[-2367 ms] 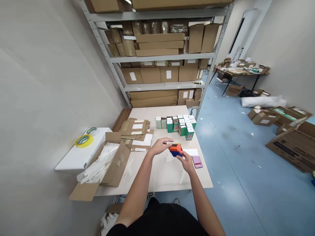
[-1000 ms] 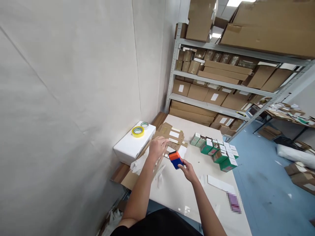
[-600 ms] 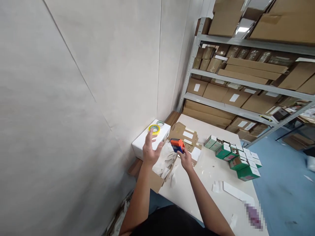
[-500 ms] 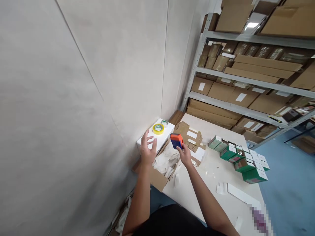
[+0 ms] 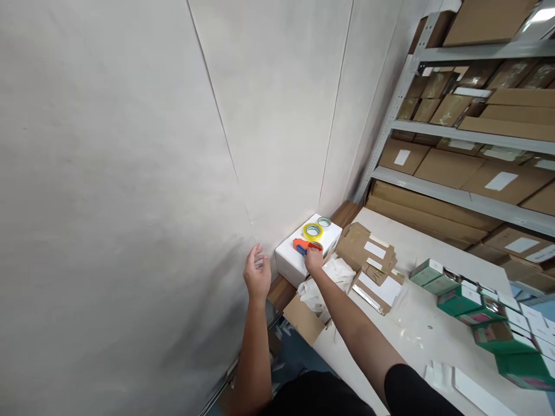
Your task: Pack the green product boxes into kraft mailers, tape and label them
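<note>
My right hand (image 5: 314,260) is closed around an orange and blue tape dispenser (image 5: 300,246), held at the top of a white box (image 5: 291,255); whether the dispenser touches the box I cannot tell. Just behind it on the box lies a yellow roll of tape (image 5: 313,231). A thin tape ring (image 5: 324,221) sits farther back by the wall. My left hand (image 5: 257,271) is raised to the left of the box, fingers apart and slightly curled, with nothing in it.
An open carton (image 5: 304,319) with crumpled white paper (image 5: 336,274) stands beside the box. Flattened cardboard (image 5: 362,249) and several green-and-white boxes (image 5: 470,299) lie on the white table (image 5: 381,346). A wall rises at the left; shelves (image 5: 446,188) hold cartons.
My right hand has carried the tape dispenser left, over to the white box. My left hand has drawn away from the yellow tape roll toward the wall. The view has swung left.
</note>
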Motion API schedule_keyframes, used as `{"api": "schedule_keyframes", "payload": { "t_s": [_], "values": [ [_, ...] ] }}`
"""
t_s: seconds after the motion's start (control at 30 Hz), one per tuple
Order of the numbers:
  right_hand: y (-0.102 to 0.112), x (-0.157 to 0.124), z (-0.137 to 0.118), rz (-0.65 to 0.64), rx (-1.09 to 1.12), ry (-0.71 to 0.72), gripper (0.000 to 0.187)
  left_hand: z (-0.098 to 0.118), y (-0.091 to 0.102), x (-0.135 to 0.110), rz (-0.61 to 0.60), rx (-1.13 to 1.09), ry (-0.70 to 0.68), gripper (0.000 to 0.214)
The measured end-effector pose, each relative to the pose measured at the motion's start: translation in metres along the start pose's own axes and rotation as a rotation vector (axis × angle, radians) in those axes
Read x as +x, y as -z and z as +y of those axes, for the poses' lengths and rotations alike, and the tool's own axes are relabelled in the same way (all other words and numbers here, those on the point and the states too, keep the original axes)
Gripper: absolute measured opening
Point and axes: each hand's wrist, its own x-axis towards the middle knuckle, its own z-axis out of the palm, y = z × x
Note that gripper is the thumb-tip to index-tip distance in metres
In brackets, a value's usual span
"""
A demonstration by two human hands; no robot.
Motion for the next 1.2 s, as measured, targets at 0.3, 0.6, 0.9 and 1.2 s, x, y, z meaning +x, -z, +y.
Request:
{"api": "schedule_keyframes", "payload": {
  "t_s": [0.3,0.6,0.9,1.2],
  "values": [
    [0.015,-0.026,0.031,0.301,0.359,0.261,0.053,0.012,-0.042,-0.007,-0.145,-0.033,-0.036,0.039],
    [0.078,-0.117,0.158,0.677,0.503,0.042,0.049,0.047,-0.177,-0.055,-0.579,-0.207,-0.095,0.041],
    [0.118,-0.278,0.354,0.952,0.462,-0.502,0.034,0.129,-0.319,-0.215,-1.133,-0.366,-0.118,0.042],
    [0.096,-0.406,0.517,0.929,0.645,-1.004,0.046,0.166,-0.381,-0.339,-1.384,-0.284,-0.097,0.047]
  ]
}}
